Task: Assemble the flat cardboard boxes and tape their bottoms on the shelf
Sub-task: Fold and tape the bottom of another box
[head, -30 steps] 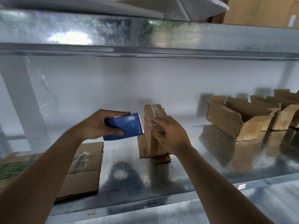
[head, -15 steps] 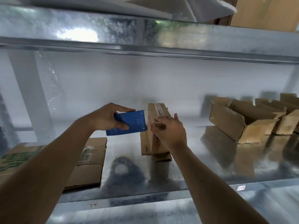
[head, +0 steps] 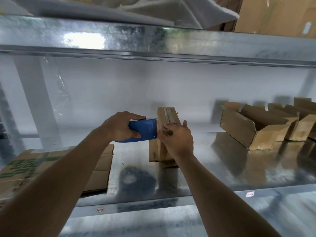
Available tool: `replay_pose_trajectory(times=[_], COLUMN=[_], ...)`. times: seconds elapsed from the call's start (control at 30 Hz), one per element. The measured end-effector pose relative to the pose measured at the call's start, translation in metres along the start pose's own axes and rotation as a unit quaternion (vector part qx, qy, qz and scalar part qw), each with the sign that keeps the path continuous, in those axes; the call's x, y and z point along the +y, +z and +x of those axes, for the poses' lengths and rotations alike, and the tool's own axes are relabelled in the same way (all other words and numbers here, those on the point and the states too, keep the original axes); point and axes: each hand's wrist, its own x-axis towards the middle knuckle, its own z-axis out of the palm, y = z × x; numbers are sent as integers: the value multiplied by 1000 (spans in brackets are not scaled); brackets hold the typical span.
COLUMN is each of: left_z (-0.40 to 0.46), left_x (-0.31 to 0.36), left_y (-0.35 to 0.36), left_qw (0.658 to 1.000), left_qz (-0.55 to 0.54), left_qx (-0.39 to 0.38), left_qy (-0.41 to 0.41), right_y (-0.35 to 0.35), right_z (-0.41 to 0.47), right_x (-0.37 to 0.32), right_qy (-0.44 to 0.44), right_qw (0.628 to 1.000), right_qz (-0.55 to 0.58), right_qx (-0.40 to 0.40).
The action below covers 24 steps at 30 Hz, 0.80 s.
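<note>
A small cardboard box (head: 166,117) stands upside down on the metal shelf (head: 222,168), its taped bottom seam facing up. My left hand (head: 118,126) grips a blue tape dispenser (head: 143,130) whose toothed edge touches the box's near left edge. On the near end of the box lies my right hand (head: 176,139), fingers pressing down over the tape end. The lower flaps of the box splay out on the shelf under my right wrist.
Flat cardboard sheets (head: 95,168) with green print lie on the shelf at the left. Several assembled open boxes (head: 253,129) stand in a row at the right. An upper shelf beam (head: 153,43) runs overhead, and a white wall closes the back.
The dispenser has tilted and come up against the box's left edge. My right hand has slid a little along the near end of the box. The view has shifted slightly.
</note>
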Motion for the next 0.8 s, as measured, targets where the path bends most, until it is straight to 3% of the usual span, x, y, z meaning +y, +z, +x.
replay_pose_trajectory(times=[0.17, 0.47, 0.8], left_z=[-2, -22, -28], left_x=[18, -10, -26], left_y=[2, -7, -6], left_qw=[998, 999, 999], left_qz=[66, -31, -7], left_qx=[11, -13, 47], left_qy=[-15, -14, -21], right_y=[6, 2, 14], right_z=[5, 7, 7], right_x=[-7, -4, 8], right_qy=[24, 20, -30], right_qw=[1000, 1000, 999], right_qz=[-14, -19, -16], right_qx=[4, -9, 29])
